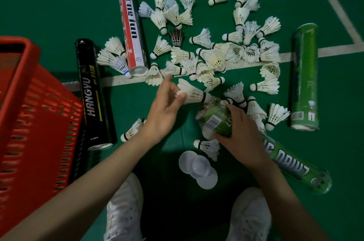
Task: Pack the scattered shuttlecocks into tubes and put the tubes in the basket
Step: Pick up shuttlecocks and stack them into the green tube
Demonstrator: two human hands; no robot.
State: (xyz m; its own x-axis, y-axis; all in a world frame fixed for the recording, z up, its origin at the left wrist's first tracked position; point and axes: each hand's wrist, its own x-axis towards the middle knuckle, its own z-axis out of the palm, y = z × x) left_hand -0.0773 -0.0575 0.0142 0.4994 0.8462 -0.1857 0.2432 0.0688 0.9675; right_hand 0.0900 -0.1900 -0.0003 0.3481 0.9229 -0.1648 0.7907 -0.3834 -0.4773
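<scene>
Head view showed a person crouched over a green floor (59,4) with many loose shuttlecocks (212,57) lying on it. The left hand (163,110) pinched one shuttlecock (192,93) by the wide end of its feathers, between thumb and fingertips. The right hand (240,130) was wrapped round a green tube (214,116) close to its open end. The tube slanted away to the right.

The shuttlecock looked very light. Its feathers were thin and would likely bend or snap if squeezed hard. A soft pinch on the feather rim, or on the hard round nose, seemed best. The tube looked stiff and smooth, and easy to hold all the way round.

The round nose of the held shuttlecock pointed at the tube's mouth and was just beside it, almost touching. The feathers stuck out toward the left hand's fingers. The red basket (29,103) stood well apart on the left, with a black tube (94,95) lying beside it. Some round lids (197,168) lay near the person's white shoes (124,211).
</scene>
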